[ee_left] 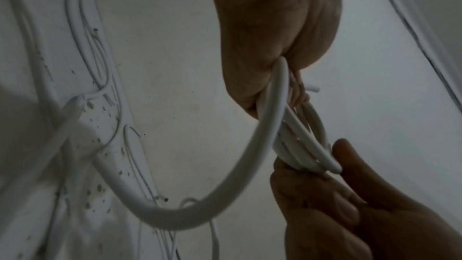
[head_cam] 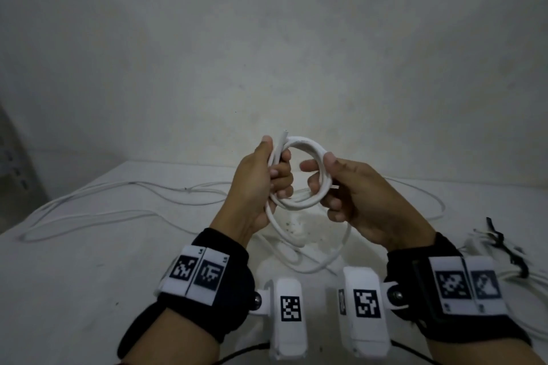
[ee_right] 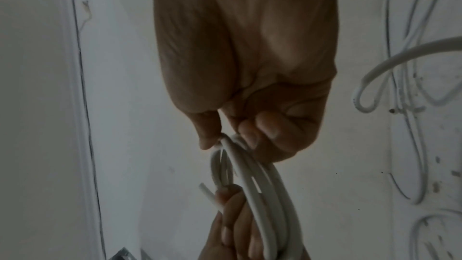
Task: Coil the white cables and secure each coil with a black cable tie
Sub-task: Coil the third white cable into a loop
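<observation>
We read no words or numbers; only black-and-white square code markers (head_cam: 196, 272) stand on the wristbands and camera housings.

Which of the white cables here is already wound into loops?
The thick white cable held up between the left hand and right hand; the thin white cables lie loose on the table.

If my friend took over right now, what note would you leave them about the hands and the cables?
Left hand: grips the left side of the white coil, a cut end sticking up past the thumb.
Right hand: pinches the coil's right side.
The coil is held above the table; a loose tail hangs down to the table.
More white cables lie uncoiled at the left.
Black cable ties lie at the right, beside the right wrist.
Done: a few loops wound.
Left: wind in the tail, tie the coil, then do the other cables.
</observation>
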